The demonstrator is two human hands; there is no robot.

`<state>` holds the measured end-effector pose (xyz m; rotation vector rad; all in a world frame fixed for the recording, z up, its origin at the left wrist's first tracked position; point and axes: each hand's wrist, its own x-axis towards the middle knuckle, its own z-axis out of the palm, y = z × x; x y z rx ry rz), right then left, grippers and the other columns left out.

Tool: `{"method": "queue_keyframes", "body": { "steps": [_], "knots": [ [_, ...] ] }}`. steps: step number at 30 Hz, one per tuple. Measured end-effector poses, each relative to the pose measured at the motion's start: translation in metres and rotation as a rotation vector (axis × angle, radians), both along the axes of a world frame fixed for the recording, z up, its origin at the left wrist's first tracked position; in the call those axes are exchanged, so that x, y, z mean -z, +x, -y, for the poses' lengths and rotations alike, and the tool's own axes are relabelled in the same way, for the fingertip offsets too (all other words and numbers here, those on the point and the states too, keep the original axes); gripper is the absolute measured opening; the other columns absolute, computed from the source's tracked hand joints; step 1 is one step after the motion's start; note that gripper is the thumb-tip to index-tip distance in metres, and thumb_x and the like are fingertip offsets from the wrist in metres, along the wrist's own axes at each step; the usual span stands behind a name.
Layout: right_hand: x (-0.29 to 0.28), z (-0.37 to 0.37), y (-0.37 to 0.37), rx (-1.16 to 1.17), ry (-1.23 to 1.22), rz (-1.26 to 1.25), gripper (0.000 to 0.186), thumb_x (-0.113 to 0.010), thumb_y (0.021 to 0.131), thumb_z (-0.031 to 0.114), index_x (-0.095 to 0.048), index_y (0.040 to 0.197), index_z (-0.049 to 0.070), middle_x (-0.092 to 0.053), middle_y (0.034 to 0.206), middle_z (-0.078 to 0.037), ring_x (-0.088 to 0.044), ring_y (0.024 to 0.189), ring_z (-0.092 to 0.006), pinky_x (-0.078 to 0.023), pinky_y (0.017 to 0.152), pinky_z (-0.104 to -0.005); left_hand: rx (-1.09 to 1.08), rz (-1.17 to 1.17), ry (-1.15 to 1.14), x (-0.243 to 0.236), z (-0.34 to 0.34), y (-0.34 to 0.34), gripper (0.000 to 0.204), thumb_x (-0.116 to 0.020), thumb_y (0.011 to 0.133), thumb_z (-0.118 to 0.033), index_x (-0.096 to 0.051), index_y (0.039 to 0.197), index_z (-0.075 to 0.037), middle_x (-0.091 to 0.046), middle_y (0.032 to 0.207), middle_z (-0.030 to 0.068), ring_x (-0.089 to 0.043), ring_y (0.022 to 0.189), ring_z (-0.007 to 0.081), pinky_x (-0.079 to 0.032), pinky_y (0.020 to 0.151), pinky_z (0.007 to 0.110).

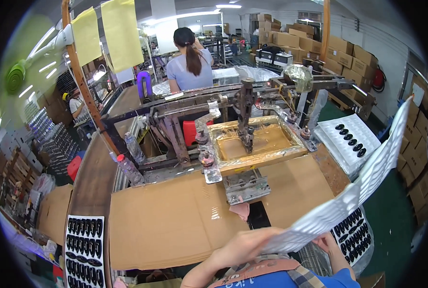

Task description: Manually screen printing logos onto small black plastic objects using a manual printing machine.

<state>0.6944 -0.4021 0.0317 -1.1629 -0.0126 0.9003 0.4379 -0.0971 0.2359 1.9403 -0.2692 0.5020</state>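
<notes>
A large white ribbed tray, thin and bent, is held up at a tilt on my right side. My left hand grips its near left edge. The fingers of my right hand pinch its lower edge, partly behind the sheet. Under and beyond it lies another white tray with rows of glossy black oval pieces, partly covered. Ahead of my hands stands a printing machine with a wooden-framed screen holding amber ink. Below the screen are a metal fixture, a pink cloth and a flat black piece.
Brown cardboard covers the bench. A tray of black pieces lies at left, and a stack of white trays with several black ovals at right. Bottles stand left of the machine. A person sits beyond it. Cartons are piled behind.
</notes>
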Motion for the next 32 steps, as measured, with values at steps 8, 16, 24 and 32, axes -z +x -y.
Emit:
{"method": "queue_keyframes", "body": {
  "steps": [8,16,24,32],
  "knots": [
    [-0.132,-0.143,-0.051,-0.449,-0.294,0.592,0.029,-0.052,0.060,-0.008,-0.058,0.087,-0.003,-0.062,0.081,-0.008,-0.060,0.073,-0.0176,-0.048,0.063,-0.0288,-0.834,-0.187,-0.491,0.043,-0.046,-0.164,0.029,-0.062,0.075,-0.002,-0.056,0.102,0.004,-0.061,0.095,0.0095,-0.056,0.086,0.0133,-0.046,0.074,0.028],
    [-0.157,-0.231,-0.138,-1.265,0.208,1.069,0.031,-0.051,0.079,0.024,-0.053,0.098,0.000,-0.059,0.076,-0.018,-0.057,0.066,-0.0293,-0.044,0.061,-0.0352,-1.626,-0.225,-1.036,0.108,0.082,-0.286,0.035,-0.054,0.081,-0.011,-0.047,0.108,0.009,-0.055,0.100,0.0154,-0.053,0.090,0.0209,-0.043,0.077,0.033],
    [-0.145,-0.252,-0.149,-0.753,0.371,1.544,0.032,-0.051,0.081,0.016,-0.049,0.110,0.000,-0.053,0.105,-0.018,-0.050,0.100,-0.0326,-0.040,0.086,-0.0393,-1.841,0.030,-1.206,0.119,0.165,-0.209,0.039,-0.055,0.081,-0.012,-0.045,0.114,0.008,-0.052,0.107,0.0172,-0.051,0.096,0.0192,-0.042,0.081,0.032],
    [-0.114,-0.189,-0.121,-1.133,0.235,1.205,0.031,-0.054,0.081,0.012,-0.050,0.111,0.003,-0.045,0.120,-0.019,-0.042,0.113,-0.0267,-0.035,0.092,-0.0349,-1.545,0.330,-1.385,0.173,0.113,-0.091,0.056,-0.055,0.075,-0.001,-0.033,0.126,-0.004,-0.042,0.121,0.0125,-0.047,0.105,0.0247,-0.038,0.090,0.040]
  ]
}}
